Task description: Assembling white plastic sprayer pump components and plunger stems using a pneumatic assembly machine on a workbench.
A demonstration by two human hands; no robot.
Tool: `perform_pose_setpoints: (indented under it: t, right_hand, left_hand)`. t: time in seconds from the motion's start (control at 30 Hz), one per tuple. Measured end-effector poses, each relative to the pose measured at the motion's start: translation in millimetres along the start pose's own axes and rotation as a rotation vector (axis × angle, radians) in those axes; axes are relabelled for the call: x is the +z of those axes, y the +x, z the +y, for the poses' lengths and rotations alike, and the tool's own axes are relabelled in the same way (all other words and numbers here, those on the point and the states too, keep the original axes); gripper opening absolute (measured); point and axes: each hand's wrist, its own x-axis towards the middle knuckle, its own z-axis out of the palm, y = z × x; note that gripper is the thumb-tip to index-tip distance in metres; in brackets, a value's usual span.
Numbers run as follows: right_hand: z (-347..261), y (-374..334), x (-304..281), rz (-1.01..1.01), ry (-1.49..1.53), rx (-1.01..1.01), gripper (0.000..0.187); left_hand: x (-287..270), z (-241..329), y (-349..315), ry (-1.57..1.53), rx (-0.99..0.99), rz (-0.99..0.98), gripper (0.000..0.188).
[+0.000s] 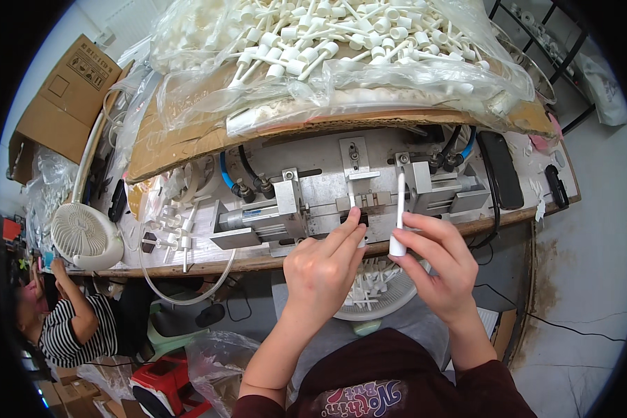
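Observation:
In my right hand (439,261) I pinch a white plastic part (400,198), with a long thin stem and a wide cup-like end. It is upright, cup end down, in front of the right-hand cylinder of a metal clamping fixture (364,200). My left hand (324,275) is closed, its index and middle fingers stretched together over the fixture's middle. Their tips press on a second white plastic part (352,199), whose stem lies in the fixture; the fingers hide most of it. My left thumb is hidden.
A heap of white plastic parts (369,35) lies on a cardboard shelf (181,143) above the fixture. Below the bench edge sits a white basket (390,306) of similar parts. A phone (501,171) lies right, a fan (83,237) left. Another person (80,320) sits at far left.

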Motion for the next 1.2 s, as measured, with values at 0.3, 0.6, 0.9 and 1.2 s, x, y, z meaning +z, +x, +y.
perform_pose_setpoints:
  t: [0.3, 0.6, 0.9, 1.2]
  right_hand:
    - [-0.2, 5.6, 23.2, -0.234, -0.317, -0.203, 0.028]
    - [-5.3, 22.6, 35.4, -0.310, -0.465, -0.235, 0.020]
    - [-7.9, 23.3, 37.3, -0.339, -0.472, -0.236, 0.015]
    - [-7.1, 12.9, 30.9, -0.295, -0.339, -0.206, 0.023]
  left_hand:
    - [-32.1, 6.6, -25.9, -0.151, -0.045, -0.237, 0.026]
    - [-47.9, 21.0, -45.4, -0.594, -0.167, -0.214, 0.033]
    - [-82.8, 98.7, -3.4, -1.946, 0.106, 0.005, 0.074]
    - [-76.2, 47.8, -13.3, -1.714, 0.519, 0.038, 0.041]
